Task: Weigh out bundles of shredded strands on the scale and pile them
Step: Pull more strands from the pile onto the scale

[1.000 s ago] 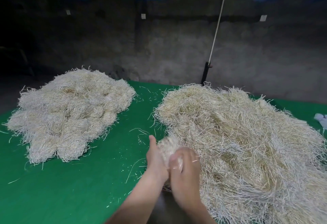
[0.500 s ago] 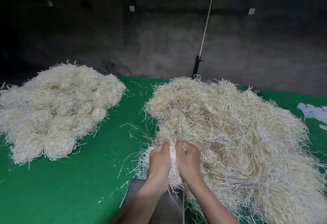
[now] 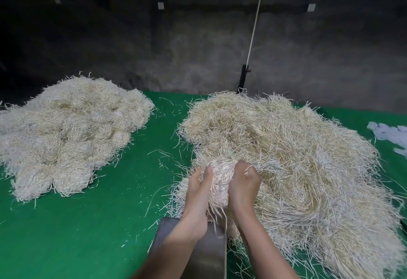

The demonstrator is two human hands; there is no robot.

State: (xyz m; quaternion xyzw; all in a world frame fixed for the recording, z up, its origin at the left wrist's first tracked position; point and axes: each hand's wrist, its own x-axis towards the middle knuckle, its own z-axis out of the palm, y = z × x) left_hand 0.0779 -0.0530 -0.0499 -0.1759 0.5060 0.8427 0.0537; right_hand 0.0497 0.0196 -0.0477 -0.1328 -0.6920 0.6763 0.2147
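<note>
Straw-pale bundle (image 3: pixel 220 177) is clamped in the grips of left hand (image 3: pixel 198 188) and right hand (image 3: pixel 243 185), lower centre; placing on the scale (image 3: pixel 210 256) is likely called for next.

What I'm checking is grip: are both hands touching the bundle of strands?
Touching. The head view shows the left hand and right hand clasping opposite sides of the bundle, no gap visible.

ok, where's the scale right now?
Head view, bottom centre: the scale sits on the green table, partly under the left forearm, beside the loose pile.
</note>
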